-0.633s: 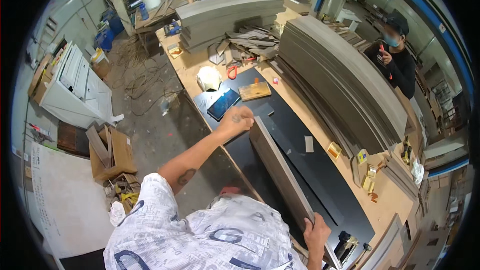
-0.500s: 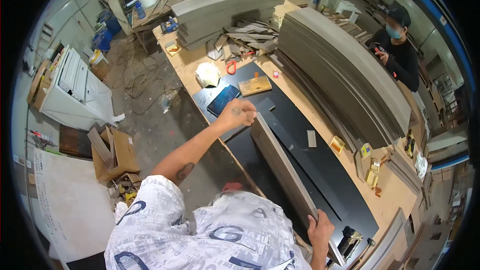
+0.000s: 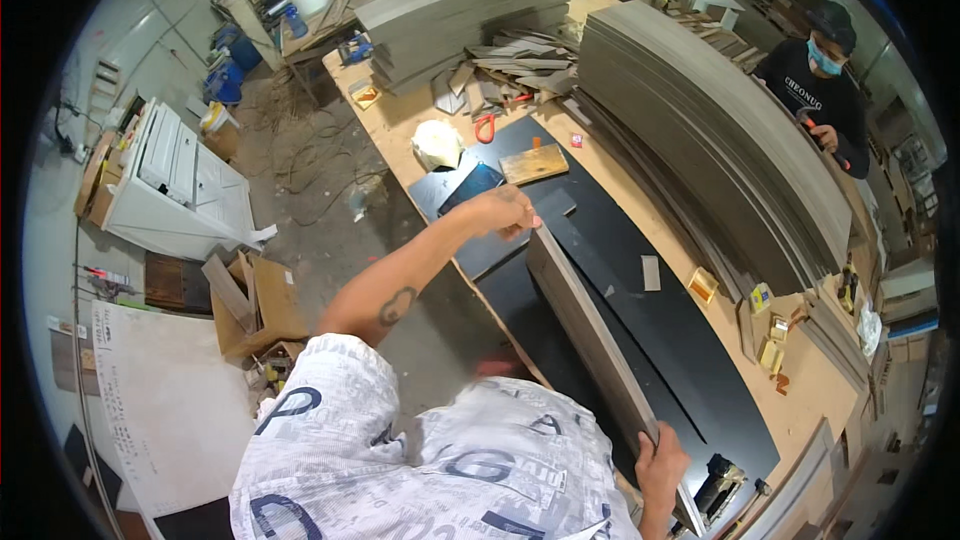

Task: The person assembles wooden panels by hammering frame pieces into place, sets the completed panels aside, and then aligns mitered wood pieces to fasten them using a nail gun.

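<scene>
A long grey-brown wooden board [image 3: 592, 328] stands on its narrow edge, slanting from the middle of the bench toward my near right. My left hand [image 3: 505, 212] is closed at its far end, the fingertips at the corner. Around the near end my right hand [image 3: 662, 465] is wrapped, thumb on top. Under the board lies a large black panel [image 3: 690, 340]. Just right of my right hand is a black nail gun [image 3: 722, 485]. Beyond my left hand are a dark flat tablet-like thing [image 3: 474, 185] and a small yellowish wood block [image 3: 533, 162].
Tall stacks of grey boards [image 3: 715, 140] line the bench's far right side, with wood offcuts [image 3: 520, 65] beside them. A white cap-like thing [image 3: 437, 143] and a red-handled tool [image 3: 485, 128] lie near the panel. At right a masked person [image 3: 825, 90] holds a tool; a cardboard box [image 3: 262, 305] sits at left.
The view has shifted, so the scene sits farther right. Both hands stay at the board's ends. The person at right has turned more toward the bench.
</scene>
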A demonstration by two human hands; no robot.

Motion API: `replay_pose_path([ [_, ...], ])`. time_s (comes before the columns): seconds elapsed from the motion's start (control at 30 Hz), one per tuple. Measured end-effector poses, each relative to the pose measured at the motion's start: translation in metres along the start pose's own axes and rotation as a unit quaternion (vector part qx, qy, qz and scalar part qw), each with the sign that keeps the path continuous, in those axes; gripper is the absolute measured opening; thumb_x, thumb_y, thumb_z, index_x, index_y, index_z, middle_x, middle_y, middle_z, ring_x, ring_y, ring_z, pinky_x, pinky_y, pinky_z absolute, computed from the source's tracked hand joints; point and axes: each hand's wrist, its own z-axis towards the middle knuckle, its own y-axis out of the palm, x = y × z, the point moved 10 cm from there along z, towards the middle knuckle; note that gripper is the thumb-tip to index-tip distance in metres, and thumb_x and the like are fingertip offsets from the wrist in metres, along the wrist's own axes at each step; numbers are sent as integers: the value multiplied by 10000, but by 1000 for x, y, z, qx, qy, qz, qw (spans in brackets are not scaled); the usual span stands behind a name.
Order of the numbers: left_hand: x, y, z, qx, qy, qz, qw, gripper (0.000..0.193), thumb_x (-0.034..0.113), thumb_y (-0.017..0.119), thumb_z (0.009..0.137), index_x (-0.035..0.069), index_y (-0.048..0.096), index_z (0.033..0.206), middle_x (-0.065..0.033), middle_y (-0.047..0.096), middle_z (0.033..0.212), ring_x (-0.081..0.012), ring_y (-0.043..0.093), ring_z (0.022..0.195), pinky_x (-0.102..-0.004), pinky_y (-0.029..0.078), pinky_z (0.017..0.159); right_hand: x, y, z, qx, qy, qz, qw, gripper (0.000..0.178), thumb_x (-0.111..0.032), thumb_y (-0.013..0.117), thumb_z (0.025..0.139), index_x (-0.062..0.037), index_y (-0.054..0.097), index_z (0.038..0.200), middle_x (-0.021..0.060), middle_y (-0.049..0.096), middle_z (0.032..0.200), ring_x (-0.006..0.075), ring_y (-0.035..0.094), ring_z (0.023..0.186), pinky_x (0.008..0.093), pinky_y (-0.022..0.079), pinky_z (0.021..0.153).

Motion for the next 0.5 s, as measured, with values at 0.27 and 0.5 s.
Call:
replay_pose_path([
  [0.27,-13,6,-13,52,-4,-41,998,230,237,649,946,50,597,823,-1,516,638,-116,480,566,-289,419,549,-3,2,3,-3,-1,-2,1000,270,-123,693,834,-26,580,1059,195,636,858,416,623,743,480,478,615],
  [0.5,-34,27,-27,106,104,-316,937,222,257,619,978,59,587,882,-14,543,731,-132,541,633,-296,473,621,-9,-3,3,12,0,-15,1000,268,-111,701,821,-28,577,1044,178,627,839,398,620,743,474,472,616],
])
